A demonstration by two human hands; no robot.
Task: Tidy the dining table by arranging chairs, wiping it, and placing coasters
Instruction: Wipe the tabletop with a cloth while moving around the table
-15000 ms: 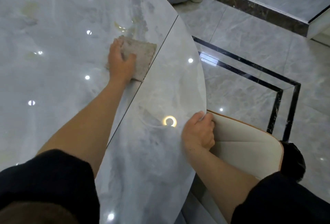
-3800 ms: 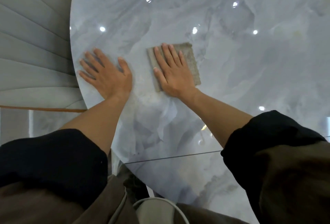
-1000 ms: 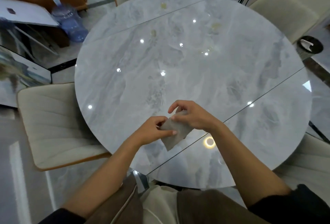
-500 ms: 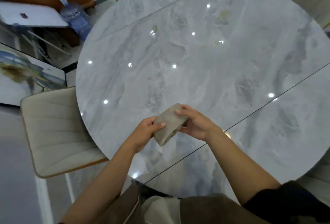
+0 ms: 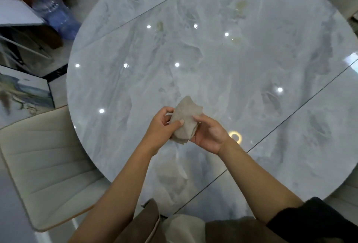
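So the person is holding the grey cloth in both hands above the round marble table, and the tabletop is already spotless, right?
Not quite. The head view shows both hands, left hand and right hand, holding the grey cloth above the round marble table, but the top isn't spotless: yellowish stains remain on the far side.

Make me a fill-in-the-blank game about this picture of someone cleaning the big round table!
1. Both hands, the left hand and the right hand, hold a grey ____ above the table.
2. The shape of the tabletop is ____.
3. The yellowish stains lie on the ____ side of the table from the person.
4. The blue water bottle stands on the ____, not on the table.

Missing words: cloth; round; far; floor
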